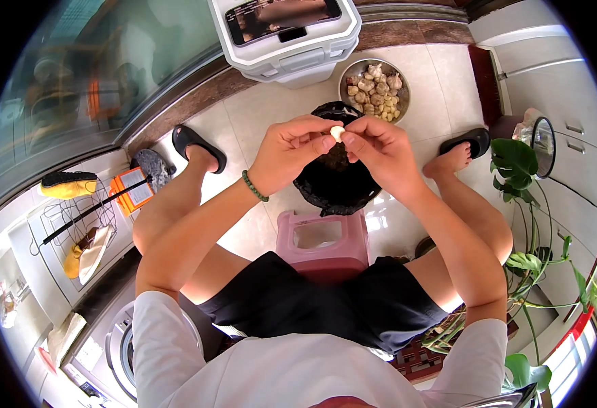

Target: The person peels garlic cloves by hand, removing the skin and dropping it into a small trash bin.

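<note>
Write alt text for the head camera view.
A seated person's left hand and right hand pinch a pale garlic clove above a black container. Just beyond, a metal bowl of garlic bulbs and loose cloves sits on the tiled floor.

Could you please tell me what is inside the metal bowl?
The bowl holds garlic bulbs and, mostly on the side nearer the person, pale cloves. Whatever lies beneath the top layer is covered.

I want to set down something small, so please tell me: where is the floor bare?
Bare tile floor lies between the left slipper and the black bin, and between the garlic bowl and the right slipper. Crowded: the bin, with left hand and right hand above it and pink plastic close by.
</note>
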`<state>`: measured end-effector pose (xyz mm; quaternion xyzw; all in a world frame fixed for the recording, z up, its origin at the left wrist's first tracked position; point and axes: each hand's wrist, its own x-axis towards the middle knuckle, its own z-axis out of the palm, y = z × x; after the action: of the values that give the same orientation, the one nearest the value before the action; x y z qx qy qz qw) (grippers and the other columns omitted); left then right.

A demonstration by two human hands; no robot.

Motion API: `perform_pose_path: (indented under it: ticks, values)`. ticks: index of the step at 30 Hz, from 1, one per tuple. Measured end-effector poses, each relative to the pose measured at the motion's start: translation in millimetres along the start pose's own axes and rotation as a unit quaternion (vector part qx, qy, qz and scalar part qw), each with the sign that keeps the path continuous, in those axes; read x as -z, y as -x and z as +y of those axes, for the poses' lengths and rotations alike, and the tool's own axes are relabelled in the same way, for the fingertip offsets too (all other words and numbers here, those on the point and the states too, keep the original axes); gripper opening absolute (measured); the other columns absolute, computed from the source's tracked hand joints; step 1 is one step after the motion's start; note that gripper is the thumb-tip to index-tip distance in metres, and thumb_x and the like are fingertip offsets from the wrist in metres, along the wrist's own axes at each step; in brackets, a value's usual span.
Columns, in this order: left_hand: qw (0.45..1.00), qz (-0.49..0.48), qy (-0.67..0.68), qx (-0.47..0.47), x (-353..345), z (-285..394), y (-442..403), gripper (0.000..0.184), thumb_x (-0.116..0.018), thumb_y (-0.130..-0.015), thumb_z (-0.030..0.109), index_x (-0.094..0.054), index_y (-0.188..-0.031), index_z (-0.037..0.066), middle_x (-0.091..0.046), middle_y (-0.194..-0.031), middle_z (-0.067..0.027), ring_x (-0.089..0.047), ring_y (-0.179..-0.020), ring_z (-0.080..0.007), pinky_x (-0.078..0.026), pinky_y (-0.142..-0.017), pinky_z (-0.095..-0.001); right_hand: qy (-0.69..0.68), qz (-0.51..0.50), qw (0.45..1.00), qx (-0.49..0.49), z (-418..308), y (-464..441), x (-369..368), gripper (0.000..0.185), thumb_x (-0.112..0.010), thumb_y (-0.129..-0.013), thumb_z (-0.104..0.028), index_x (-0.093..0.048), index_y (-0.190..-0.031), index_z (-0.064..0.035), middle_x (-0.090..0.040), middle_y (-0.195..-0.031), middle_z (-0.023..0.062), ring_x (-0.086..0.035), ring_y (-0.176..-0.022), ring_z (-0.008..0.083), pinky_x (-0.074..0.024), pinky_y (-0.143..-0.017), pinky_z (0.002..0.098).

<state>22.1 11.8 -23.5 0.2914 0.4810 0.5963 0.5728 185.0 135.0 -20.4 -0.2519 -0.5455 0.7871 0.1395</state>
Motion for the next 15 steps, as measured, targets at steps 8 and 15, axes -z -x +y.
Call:
perform_pose_path:
  ticks: [8,15]
  values:
    - [0.998,0.002,-0.001,0.06,2.5,-3.5,0.3,0.031,-0.067,-0.093,0.017,-0.063,-0.119,0.0,-0.067,-0.102,-0.0032,-0.059,-0.084,-0.0082,-0.047,-0.073,-0.0233,0.131,0.009,0.983,0.131,1.1,-1.8,1.8,0.014,-0.066,-0.088,0.003,-0.059,-0.099,-0.0012,-0.062,-0.083,0.0015,-0.058,-0.07,0.0072,-0.0489,-0.063,0.0236]
    - [0.998,0.013,0.023,0.064,2.2,-2.2,-0.2,0.031,-0.069,-0.092,0.014,-0.064,-0.115,-0.005,-0.068,-0.101,-0.0068,-0.06,-0.085,-0.0083,-0.05,-0.077,-0.0233,0.288,0.06,0.903,0.312,-11.6,0.0,-4.6,0.03,-0.069,-0.079,0.008,-0.056,-0.103,-0.0048,-0.066,-0.089,0.0074,-0.065,-0.071,0.0224,-0.0528,-0.064,0.0308]
